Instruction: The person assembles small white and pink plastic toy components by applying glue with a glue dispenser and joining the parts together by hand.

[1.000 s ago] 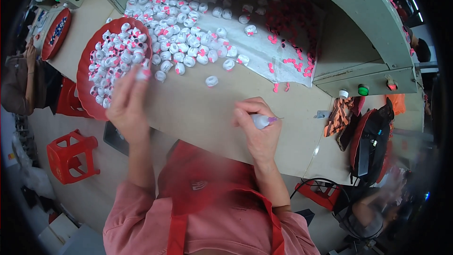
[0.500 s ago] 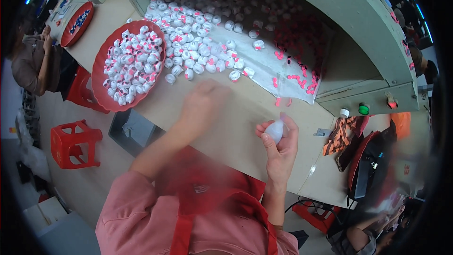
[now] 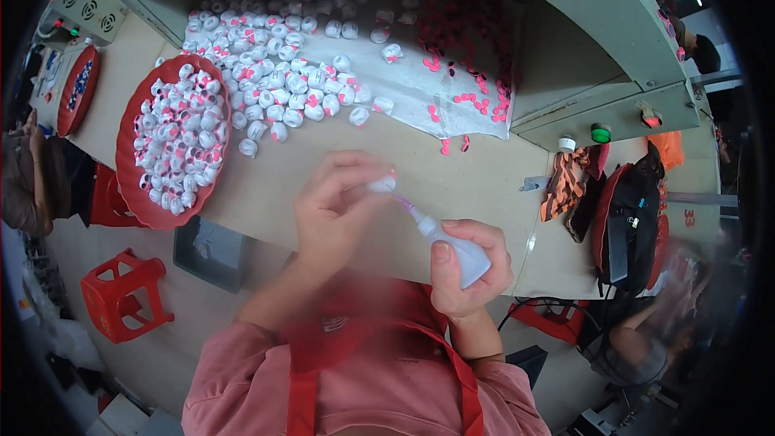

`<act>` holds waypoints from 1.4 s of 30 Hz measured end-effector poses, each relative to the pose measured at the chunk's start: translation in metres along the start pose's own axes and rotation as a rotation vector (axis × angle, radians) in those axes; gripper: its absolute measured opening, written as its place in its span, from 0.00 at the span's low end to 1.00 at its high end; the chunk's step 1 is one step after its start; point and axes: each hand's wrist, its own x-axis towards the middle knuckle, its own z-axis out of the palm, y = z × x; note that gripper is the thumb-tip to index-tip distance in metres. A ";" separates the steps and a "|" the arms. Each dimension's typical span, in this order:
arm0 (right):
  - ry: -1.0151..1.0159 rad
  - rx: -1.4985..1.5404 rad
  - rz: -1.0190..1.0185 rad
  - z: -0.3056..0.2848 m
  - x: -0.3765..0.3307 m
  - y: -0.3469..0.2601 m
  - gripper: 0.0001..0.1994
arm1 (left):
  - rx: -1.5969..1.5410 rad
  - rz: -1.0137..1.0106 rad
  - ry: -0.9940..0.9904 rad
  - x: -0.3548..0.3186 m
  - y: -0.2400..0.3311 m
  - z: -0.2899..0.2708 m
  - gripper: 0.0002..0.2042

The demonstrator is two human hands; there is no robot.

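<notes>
My left hand [image 3: 327, 208] pinches a small rounded white piece [image 3: 382, 185] in its fingertips, above the tabletop [image 3: 323, 145]. My right hand [image 3: 478, 287] is wrapped around a translucent white squeeze bottle [image 3: 463, 258]. The bottle tilts so that its thin purple nozzle reaches close to the white piece; whether they touch I cannot tell. Many similar white pieces with pink parts [image 3: 278, 85] are heaped on a white sheet [image 3: 416, 105] beyond my hands. More of them fill a red scalloped bowl [image 3: 127, 178] at the left. Small loose pink pieces [image 3: 472, 99] are scattered over the sheet's right side.
A grey-green metal housing [image 3: 557, 105] with a green button [image 3: 600, 133] arches over the heap. Patterned cloth [image 3: 565, 186] and a black bag [image 3: 634, 222] lie at the right. Lower left are a grey bin [image 3: 208, 254] and a red stool [image 3: 121, 295]. People sit at both sides.
My left hand has come back from near the heap and now holds a white piece. My right hand has tipped the bottle, bringing its nozzle toward that piece. The view has shifted.
</notes>
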 end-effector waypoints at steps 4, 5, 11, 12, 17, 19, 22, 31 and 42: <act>-0.018 0.053 0.029 0.000 -0.003 0.002 0.12 | 0.022 0.008 -0.049 0.000 -0.005 -0.005 0.14; -0.018 0.057 0.036 0.000 -0.004 0.003 0.12 | 0.025 0.007 -0.050 -0.001 -0.004 -0.003 0.14; -0.010 0.051 0.049 -0.005 -0.004 0.011 0.11 | -0.075 -0.093 -0.014 -0.001 -0.003 0.006 0.13; -0.005 0.052 0.052 -0.006 -0.004 0.011 0.11 | -0.048 -0.067 -0.028 -0.001 -0.006 0.006 0.14; -0.032 0.082 0.012 -0.007 0.003 0.010 0.09 | -0.033 -0.048 -0.063 0.000 -0.008 0.009 0.13; -0.044 0.092 0.022 -0.009 0.004 0.009 0.09 | -0.007 -0.025 -0.063 0.001 -0.009 0.008 0.13; -0.051 0.088 0.030 -0.011 0.004 0.009 0.08 | 0.024 -0.032 -0.048 0.001 -0.004 0.009 0.13; 0.010 0.104 0.025 -0.014 0.001 0.011 0.08 | -0.179 -0.261 -0.077 0.004 -0.003 0.006 0.17; 0.038 0.085 0.007 -0.021 0.000 0.015 0.08 | -0.221 -0.277 -0.089 0.003 -0.007 0.006 0.17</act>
